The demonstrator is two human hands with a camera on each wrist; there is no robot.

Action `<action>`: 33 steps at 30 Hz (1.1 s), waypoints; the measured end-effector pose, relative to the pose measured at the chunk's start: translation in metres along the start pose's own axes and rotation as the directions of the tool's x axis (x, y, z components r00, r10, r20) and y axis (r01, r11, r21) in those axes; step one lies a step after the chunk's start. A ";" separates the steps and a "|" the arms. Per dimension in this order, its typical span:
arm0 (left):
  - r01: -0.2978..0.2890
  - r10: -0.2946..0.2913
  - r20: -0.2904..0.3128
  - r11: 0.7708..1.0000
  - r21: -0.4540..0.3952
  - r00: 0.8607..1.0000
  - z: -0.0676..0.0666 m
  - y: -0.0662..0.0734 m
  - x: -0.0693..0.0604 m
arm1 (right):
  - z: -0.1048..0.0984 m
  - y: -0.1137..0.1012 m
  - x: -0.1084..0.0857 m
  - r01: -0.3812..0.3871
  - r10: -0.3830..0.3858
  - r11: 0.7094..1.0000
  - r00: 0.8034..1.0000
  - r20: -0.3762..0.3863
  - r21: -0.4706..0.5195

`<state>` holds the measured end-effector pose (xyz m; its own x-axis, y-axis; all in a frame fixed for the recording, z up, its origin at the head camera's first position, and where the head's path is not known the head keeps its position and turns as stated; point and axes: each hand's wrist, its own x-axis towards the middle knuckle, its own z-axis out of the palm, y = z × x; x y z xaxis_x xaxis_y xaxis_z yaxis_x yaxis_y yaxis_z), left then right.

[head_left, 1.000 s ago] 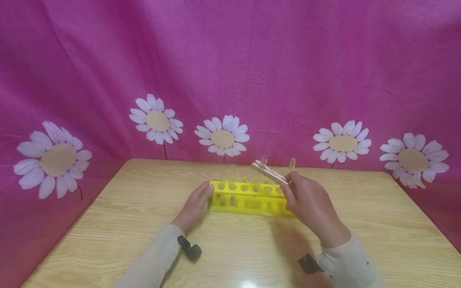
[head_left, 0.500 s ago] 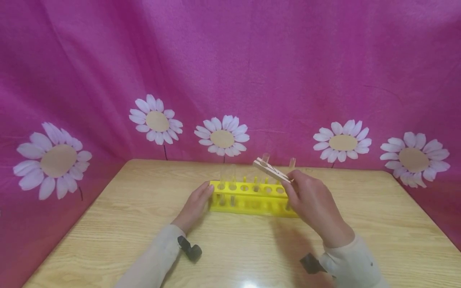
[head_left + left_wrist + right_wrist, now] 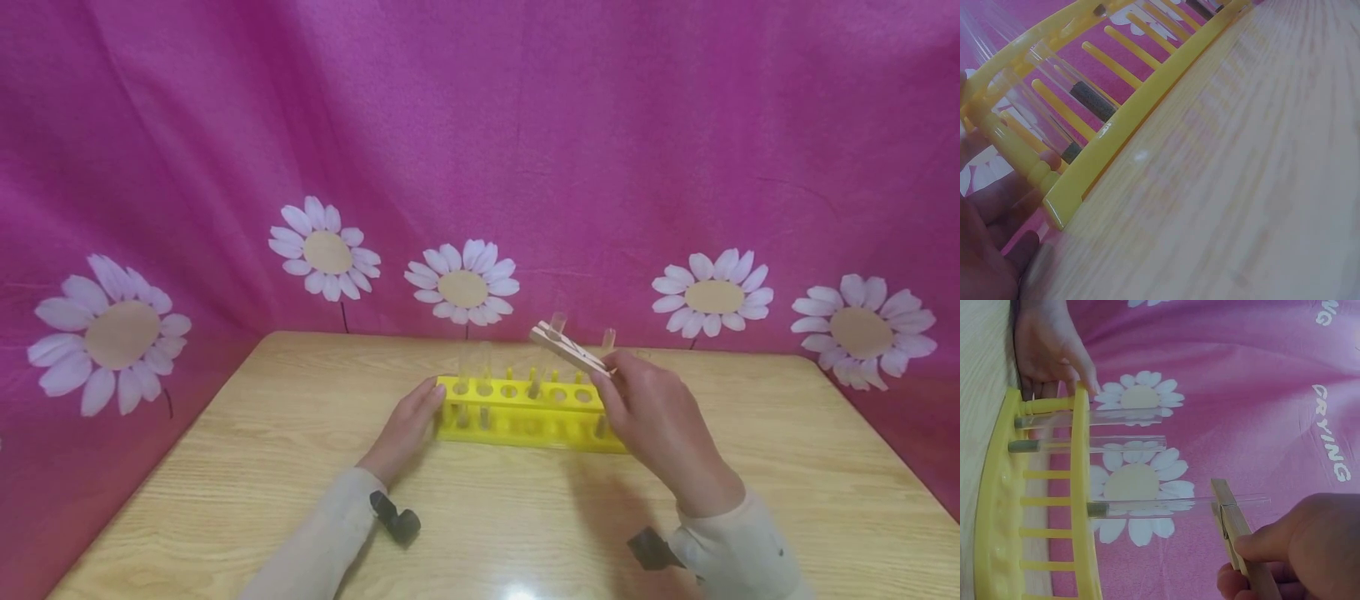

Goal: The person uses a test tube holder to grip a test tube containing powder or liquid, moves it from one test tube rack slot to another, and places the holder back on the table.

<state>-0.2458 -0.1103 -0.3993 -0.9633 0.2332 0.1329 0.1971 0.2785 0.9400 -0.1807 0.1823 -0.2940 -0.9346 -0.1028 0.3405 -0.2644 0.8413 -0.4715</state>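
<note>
A yellow test tube rack (image 3: 517,440) stands on the table, and my left hand (image 3: 401,429) grips its left end, thumb on the upper bar. My right hand (image 3: 663,425) pinches a wooden test tube clamp (image 3: 1235,528). The clamp's jaws hold a clear test tube (image 3: 1191,505) near its mouth. Dark grey matter fills that tube's bottom, which is level with the rack's top bar in the right wrist view. Two more tubes, one here (image 3: 1125,417) and a second tube (image 3: 1132,444), stand in the left holes with dark matter at their bottoms.
Another test tube (image 3: 608,339) rises at the rack's right end, partly behind my right hand. Pegs (image 3: 1047,532) line the rack. A pink cloth (image 3: 570,167) with white flowers hangs behind the wooden table (image 3: 480,517).
My right hand has risen slightly and shifted right, lifting the clamp and its test tube higher out of the rack. My left hand has stayed at the rack's end.
</note>
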 end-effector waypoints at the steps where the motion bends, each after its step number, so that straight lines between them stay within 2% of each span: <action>1: 0.001 -0.001 0.001 1.000 0.002 1.000 0.000 0.000 0.000 | 0.000 0.000 0.000 0.000 0.000 1.000 1.000 -0.004 -0.003; 7: 0.003 -0.003 0.002 1.000 0.004 1.000 0.000 0.000 0.000 | -0.004 -0.002 -0.002 0.021 -0.022 1.000 0.998 -0.057 -0.016; 13: 0.001 -0.001 -0.001 1.000 0.003 1.000 0.000 0.001 0.000 | -0.006 -0.005 -0.003 0.019 -0.017 1.000 0.995 -0.097 0.020; 24: 0.020 -0.020 -0.006 1.000 -0.001 1.000 0.001 -0.001 0.000 | 0.002 -0.009 -0.006 0.031 -0.022 0.995 0.996 -0.087 0.095; 31: 0.007 -0.007 -0.014 1.000 0.011 1.000 0.001 0.000 0.000 | 0.008 -0.012 -0.005 0.051 -0.045 0.995 0.996 -0.075 0.082; 33: 0.011 -0.010 -0.019 1.000 0.012 1.000 0.001 -0.003 0.002 | 0.010 -0.012 -0.005 0.060 -0.054 0.995 0.996 -0.076 0.081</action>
<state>-0.2477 -0.1095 -0.4027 -0.9686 0.2122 0.1292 0.1890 0.2919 0.9376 -0.1752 0.1676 -0.2985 -0.8984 -0.1075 0.4259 -0.3381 0.7881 -0.5144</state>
